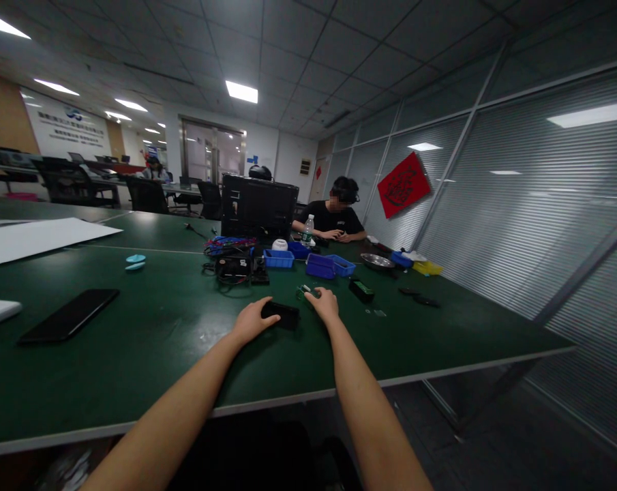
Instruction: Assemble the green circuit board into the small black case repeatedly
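The left hand (253, 320) pinches a black box (283, 316), which is between both hands, near the table (134, 361) edge. The right hand (325, 304) is at a green thing (302, 292); its grip I cannot tell.

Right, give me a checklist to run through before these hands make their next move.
1. Left hand on the black case: ok, thumb in front at its left end.
2. Right hand gripping the small green item: cannot tell; the fingers are at it, but it is too small to make out.
3. Black case well inside the table edge: ok.
4. Small clear pieces gathered up: not ok, lying loose beyond the right hand.
5. Bottle standing upright: ok.
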Tool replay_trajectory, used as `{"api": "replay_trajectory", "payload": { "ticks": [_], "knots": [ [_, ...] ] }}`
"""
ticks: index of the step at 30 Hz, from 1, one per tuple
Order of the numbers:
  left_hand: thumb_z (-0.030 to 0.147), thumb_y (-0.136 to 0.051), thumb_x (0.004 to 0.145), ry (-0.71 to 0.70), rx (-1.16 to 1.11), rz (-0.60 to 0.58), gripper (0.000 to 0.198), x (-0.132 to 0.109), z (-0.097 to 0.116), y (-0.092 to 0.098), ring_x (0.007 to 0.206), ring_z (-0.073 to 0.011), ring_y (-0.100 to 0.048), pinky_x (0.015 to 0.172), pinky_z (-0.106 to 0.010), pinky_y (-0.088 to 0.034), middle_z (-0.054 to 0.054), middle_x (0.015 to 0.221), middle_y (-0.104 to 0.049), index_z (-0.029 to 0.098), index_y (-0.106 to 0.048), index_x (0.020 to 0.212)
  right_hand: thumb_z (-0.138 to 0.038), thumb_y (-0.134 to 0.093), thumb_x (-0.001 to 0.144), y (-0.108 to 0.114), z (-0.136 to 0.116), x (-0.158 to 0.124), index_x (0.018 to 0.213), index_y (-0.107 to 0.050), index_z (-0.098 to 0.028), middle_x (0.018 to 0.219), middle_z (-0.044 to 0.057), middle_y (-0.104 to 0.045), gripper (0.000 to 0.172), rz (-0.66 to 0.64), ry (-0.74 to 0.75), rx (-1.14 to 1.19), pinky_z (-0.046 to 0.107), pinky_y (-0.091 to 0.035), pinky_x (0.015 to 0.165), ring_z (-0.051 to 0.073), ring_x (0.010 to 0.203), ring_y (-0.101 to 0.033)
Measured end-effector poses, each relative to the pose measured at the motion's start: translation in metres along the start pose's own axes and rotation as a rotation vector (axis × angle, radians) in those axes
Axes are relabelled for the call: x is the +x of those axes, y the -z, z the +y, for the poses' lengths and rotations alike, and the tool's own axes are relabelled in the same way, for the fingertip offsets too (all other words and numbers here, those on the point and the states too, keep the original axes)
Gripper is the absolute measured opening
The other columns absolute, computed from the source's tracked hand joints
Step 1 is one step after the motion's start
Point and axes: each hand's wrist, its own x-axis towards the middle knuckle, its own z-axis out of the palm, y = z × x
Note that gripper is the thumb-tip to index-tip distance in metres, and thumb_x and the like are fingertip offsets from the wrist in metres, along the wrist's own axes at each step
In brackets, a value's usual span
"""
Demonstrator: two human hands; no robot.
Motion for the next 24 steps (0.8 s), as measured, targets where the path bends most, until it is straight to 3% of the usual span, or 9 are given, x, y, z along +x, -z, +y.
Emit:
{"api": "replay_trajectory", "payload": {
  "ticks": [6,9,13,16,20,24],
  "knots": [
    [0.047,-0.057,0.069,-0.003,-0.002,0.005,0.062,0.0001,0.0000,-0.0009,0.101,-0.0234,-0.053,0.087,-0.031,-0.038,-0.008,0.112,-0.058,0.023,-0.044,0.124,-0.035,-0.059,0.068,-0.0069,-0.0014,0.0008,0.106,-0.059,-0.019,0.100,0.009,-0.060,0.042,-0.036,0.014,-0.012,0.027,-0.040,0.075,0.021,0.091,-0.055],
    [0.047,-0.058,0.068,0.018,-0.003,0.002,0.062,0.0000,0.0012,-0.0006,0.101,-0.0235,-0.053,0.087,-0.031,-0.038,-0.008,0.111,-0.058,0.023,-0.044,0.124,-0.038,-0.052,0.073,-0.0074,0.0006,0.0043,0.092,-0.064,-0.017,0.090,0.008,-0.064,0.031,-0.085,-0.016,0.113,0.024,-0.040,0.067,0.019,0.082,-0.059],
    [0.048,-0.057,0.068,0.005,-0.001,0.001,0.062,0.0006,0.0003,-0.0010,0.101,-0.0231,-0.053,0.086,-0.030,-0.039,-0.008,0.111,-0.058,0.023,-0.045,0.123,-0.043,-0.040,0.081,-0.0052,0.0045,0.0063,0.074,-0.067,-0.017,0.077,0.010,-0.065,0.038,-0.100,-0.044,0.083,0.025,-0.039,0.061,0.020,0.075,-0.060],
    [0.047,-0.058,0.067,-0.012,0.013,0.007,0.062,0.0017,-0.0020,-0.0024,0.099,-0.0229,-0.054,0.085,-0.030,-0.040,-0.008,0.110,-0.059,0.024,-0.044,0.124,-0.050,-0.040,0.079,-0.0044,0.0052,0.0057,0.088,-0.066,-0.017,0.087,0.011,-0.064,0.042,-0.061,-0.024,0.061,0.025,-0.040,0.064,0.021,0.081,-0.059],
    [0.044,-0.062,0.064,0.000,0.046,-0.003,0.071,0.0032,-0.0048,-0.0041,0.098,-0.0231,-0.055,0.083,-0.030,-0.040,-0.009,0.107,-0.060,0.023,-0.039,0.128,-0.058,-0.053,0.066,-0.0048,0.0015,0.0027,0.108,-0.058,-0.014,0.101,0.014,-0.059,0.061,-0.006,0.002,-0.032,0.029,-0.041,0.074,0.024,0.092,-0.055],
    [0.042,-0.064,0.063,0.012,0.053,-0.006,0.080,0.0046,-0.0068,-0.0044,0.100,-0.0238,-0.055,0.084,-0.030,-0.040,-0.010,0.109,-0.059,0.021,-0.031,0.132,-0.049,-0.058,0.065,-0.0049,-0.0007,0.0010,0.105,-0.060,-0.014,0.101,0.015,-0.057,0.053,-0.009,0.001,-0.108,0.030,-0.040,0.078,0.025,0.094,-0.053]
  ]
}}
